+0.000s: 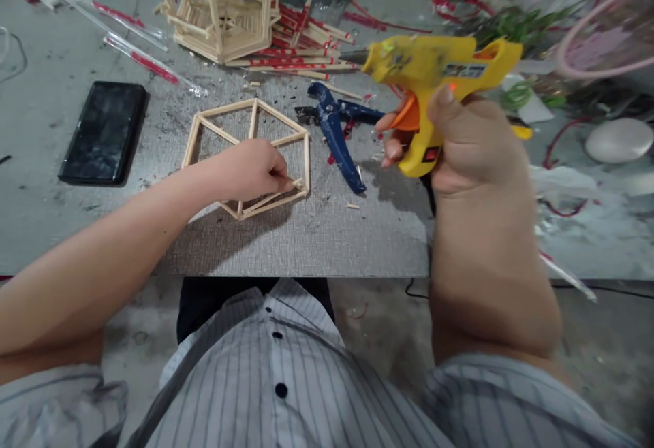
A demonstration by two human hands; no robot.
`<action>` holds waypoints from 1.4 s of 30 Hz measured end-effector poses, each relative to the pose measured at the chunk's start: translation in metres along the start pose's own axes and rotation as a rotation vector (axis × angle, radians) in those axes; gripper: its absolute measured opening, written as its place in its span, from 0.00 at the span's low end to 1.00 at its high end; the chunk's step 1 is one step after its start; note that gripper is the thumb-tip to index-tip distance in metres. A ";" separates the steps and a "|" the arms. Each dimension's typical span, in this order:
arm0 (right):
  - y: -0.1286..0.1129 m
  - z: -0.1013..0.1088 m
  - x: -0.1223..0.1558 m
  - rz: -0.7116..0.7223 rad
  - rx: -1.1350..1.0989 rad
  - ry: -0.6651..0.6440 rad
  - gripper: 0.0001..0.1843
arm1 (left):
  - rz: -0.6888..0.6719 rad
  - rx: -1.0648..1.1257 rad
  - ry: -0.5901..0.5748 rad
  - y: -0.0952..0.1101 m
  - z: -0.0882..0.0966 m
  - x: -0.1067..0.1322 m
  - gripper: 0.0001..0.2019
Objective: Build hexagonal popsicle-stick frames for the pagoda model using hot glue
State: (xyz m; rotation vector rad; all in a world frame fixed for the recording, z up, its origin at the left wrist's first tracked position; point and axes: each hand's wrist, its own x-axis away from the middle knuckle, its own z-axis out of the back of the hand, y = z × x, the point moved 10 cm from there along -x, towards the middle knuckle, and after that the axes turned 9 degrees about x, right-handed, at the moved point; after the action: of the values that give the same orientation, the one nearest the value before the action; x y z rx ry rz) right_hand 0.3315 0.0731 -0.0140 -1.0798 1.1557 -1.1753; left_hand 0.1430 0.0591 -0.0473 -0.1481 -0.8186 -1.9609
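Observation:
Flat on the table lies a hexagonal frame (306,155) of thin wooden sticks, with spokes running across its inside. My left hand (253,170) reaches over it, fingers pinched on a small wooden stick (296,183) near the frame's lower right corner. The hand and forearm hide the frame's middle and lower left. My right hand (460,135) grips a yellow glue gun (424,60) by its handle, fingers by the orange trigger, held above the table to the right. Its nozzle points left, well apart from the frame.
Blue cutting pliers (334,135) lie right of the frame. Behind stands a wooden stick model (219,12) beside a pile of red-marked sticks (301,53). A black phone (105,133) and plastic-wrapped sticks (153,67) are at left. Clutter and a white round object (619,140) fill the right.

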 end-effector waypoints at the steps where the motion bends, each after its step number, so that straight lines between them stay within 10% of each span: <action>1: 0.000 0.000 0.000 0.004 -0.004 0.001 0.33 | 0.005 -0.023 -0.004 0.001 -0.001 0.000 0.13; 42: -0.012 0.005 0.002 0.059 0.068 0.049 0.27 | -0.052 0.032 -0.126 0.007 -0.013 -0.002 0.10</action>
State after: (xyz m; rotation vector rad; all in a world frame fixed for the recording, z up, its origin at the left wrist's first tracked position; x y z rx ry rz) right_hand 0.3352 0.0700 -0.0016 -0.9639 1.1696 -1.1921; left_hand 0.1524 0.0509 -0.0549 -0.2354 -0.9433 -2.0023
